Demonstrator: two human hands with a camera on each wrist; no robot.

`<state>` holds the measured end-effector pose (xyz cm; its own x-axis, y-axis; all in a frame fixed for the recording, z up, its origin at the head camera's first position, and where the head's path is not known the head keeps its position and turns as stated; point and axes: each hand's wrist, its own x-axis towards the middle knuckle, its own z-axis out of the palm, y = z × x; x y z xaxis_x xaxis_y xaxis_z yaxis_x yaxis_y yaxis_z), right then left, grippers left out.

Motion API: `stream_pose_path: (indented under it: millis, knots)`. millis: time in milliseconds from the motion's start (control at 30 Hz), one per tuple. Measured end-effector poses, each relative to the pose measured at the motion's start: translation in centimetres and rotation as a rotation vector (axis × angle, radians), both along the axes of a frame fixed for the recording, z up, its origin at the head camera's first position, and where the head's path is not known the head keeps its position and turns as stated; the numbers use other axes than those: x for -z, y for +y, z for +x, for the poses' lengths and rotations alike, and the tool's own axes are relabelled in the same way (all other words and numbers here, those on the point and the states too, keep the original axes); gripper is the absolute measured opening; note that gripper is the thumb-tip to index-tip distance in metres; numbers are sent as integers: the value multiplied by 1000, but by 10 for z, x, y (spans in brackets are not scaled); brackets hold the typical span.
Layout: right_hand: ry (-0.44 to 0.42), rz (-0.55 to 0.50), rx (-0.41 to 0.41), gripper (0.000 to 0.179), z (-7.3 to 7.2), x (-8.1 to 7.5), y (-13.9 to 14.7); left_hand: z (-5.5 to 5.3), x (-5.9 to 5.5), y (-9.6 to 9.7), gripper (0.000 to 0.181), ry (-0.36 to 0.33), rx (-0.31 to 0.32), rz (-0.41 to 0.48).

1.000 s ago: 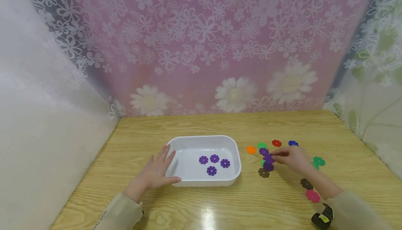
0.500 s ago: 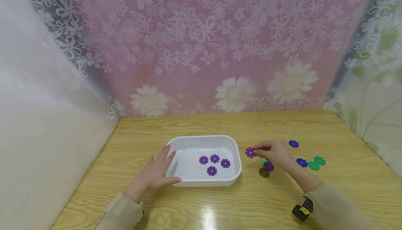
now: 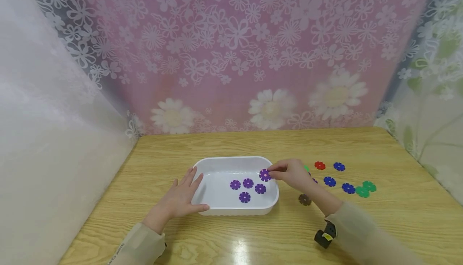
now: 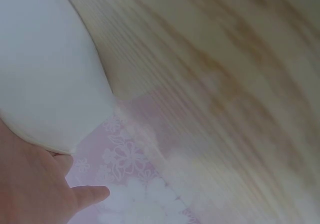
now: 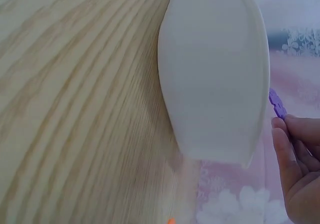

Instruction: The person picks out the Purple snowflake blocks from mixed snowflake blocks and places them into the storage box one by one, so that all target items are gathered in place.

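Note:
My right hand (image 3: 294, 174) pinches a purple notched plastic disc (image 3: 265, 175) by its edge, over the right end of the white tray (image 3: 231, 212). In the right wrist view the held disc (image 5: 277, 103) shows edge-on between thumb and fingers, beside the tray's rim. Several matching purple discs (image 3: 244, 197) lie flat on the tray's floor. Spread fingers of my left hand (image 3: 177, 200) rest on the tray's left end. Seen from the left wrist, that hand (image 4: 35, 184) lies against the rim of the tray (image 4: 50, 58).
Right of the tray lie loose discs: red (image 3: 320, 165), several blue (image 3: 348, 188), two green (image 3: 362, 192) and brown (image 3: 305, 199). My right hand and forearm partly cover others. An orange disc (image 5: 171, 221) peeks in at the right wrist view's bottom. A flowered curtain (image 3: 231, 76) stands behind the table.
My right hand has taken a purple disc from the loose group and carried it left to above the tray. The left hand has stayed in place.

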<state>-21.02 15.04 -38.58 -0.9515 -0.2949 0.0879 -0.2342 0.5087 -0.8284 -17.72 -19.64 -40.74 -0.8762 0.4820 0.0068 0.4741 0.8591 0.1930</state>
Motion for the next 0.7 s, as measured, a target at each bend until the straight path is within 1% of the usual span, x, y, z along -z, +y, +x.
stream_pose_path:
  millis: [200, 333, 533, 700]
  knots:
    - [20, -2, -50, 13, -7, 5, -24, 0, 2, 0, 93, 9, -4, -5]
    - [42, -2, -91, 12, -11, 9, -38, 0, 0, 1, 93, 11, 1, 0]
    - [47, 12, -109, 10, -13, 12, -62, 0, 0, 1, 93, 18, 3, -9]
    - [56, -3, -145, 9, -14, 17, -79, 0, 0, 1, 93, 18, -2, -26]
